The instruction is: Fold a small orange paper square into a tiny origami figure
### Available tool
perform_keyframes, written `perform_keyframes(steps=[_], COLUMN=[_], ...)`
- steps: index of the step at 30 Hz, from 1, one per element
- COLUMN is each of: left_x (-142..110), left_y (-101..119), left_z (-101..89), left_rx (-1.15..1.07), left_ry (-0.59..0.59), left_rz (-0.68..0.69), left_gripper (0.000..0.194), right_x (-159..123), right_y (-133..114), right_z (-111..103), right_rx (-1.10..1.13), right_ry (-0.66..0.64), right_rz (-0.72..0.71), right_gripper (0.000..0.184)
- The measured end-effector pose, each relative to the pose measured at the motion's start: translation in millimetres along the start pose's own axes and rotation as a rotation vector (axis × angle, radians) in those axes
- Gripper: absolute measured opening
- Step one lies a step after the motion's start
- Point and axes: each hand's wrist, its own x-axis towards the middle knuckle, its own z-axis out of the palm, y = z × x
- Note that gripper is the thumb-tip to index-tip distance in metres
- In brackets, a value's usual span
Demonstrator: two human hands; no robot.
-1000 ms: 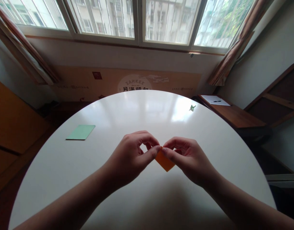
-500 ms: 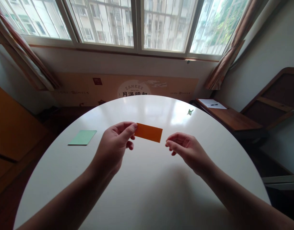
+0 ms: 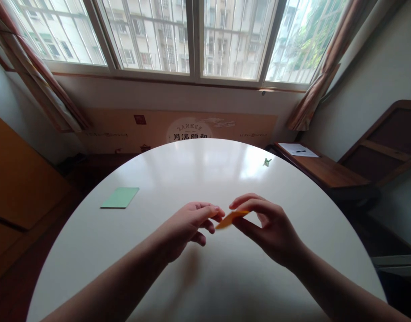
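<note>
A folded piece of orange paper [image 3: 226, 220] is pinched between the thumb and fingers of my right hand [image 3: 267, 221], above the middle of the white table [image 3: 171, 170]. It is tilted nearly edge-on and its near tip is slightly blurred. Just left of that tip is my left hand [image 3: 193, 223], its fingers apart with nothing held in them. A stack or sheet of light green square paper [image 3: 120, 197] lies on the table to the left. Toward the far right of the table sits a small folded green paper figure [image 3: 267, 162].
Beyond the right table edge stands a brown wooden side table [image 3: 329, 167] with a white sheet [image 3: 297, 150] and a dark pen on it. A printed panel [image 3: 192, 127] runs along the wall below the windows. An orange-brown cabinet [image 3: 20, 174] is at the left.
The orange paper went from both hands to my left hand as a flat rectangle, then to my right hand, turned edge-on. My left hand has let go and moved lower.
</note>
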Motion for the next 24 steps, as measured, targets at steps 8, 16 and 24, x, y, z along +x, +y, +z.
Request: perform_keyframes(steps=[8, 16, 24], left_x=[-14.0, -20.8, -23.2], left_y=[1.3, 2.9, 2.7], left_z=[3.6, 14.7, 19.3], left_rx=[0.304, 0.264, 0.307], left_ry=[0.09, 0.057, 0.052], left_rz=[0.382, 0.351, 0.364], left_gripper=[0.029, 0.02, 0.015], right_x=[-3.9, -7.7, -11.0], right_y=[-0.5, -6.5, -9.9], right_z=[3.0, 8.2, 9.2], right_rx=[0.274, 0.393, 0.413], right_ry=[0.007, 0.008, 0.065], right_rz=[0.413, 0.388, 0.392], right_gripper=[0.017, 0.017, 0.015])
